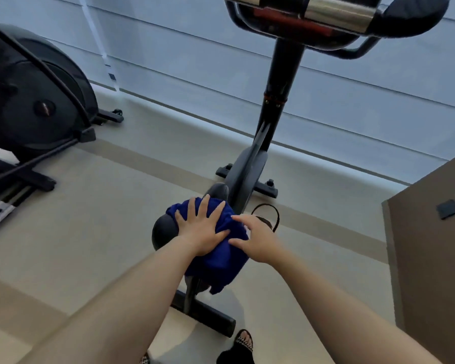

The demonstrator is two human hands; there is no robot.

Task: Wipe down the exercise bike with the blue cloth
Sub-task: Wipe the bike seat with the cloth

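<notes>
View from a head-worn camera, looking down and fwd at an exercise bike on a pale floor. Two bare forearms reach in from the bottom edge to the bike's black seat, near the centre of the frame.

A blue cloth is draped over most of the seat, bunched on top, w/ one corner hanging down past the seat's near side. Only the seat's left side and its front tip show from under the cloth.

The left hand lies flat on top of the cloth, palm down, fingers straight and spread wide: open, pressing, not gripping. The right hand sits just beside it at the cloth's right edge, also open; its fingers are spread and slightly bent, w/ thumb and index finger touching the cloth. The two hands are close but apart.

Beyond the seat, the bike's dark post rises to black handlebars w/ a chrome section at the top edge. A pedal strap loops out to the right of the seat. The rear base bar rests on the floor below the cloth, and a foot in a black sandal stands next to it.

Far left: another dark exercise machine. Bkgd: pale blinds. Right edge: a brown panel.
</notes>
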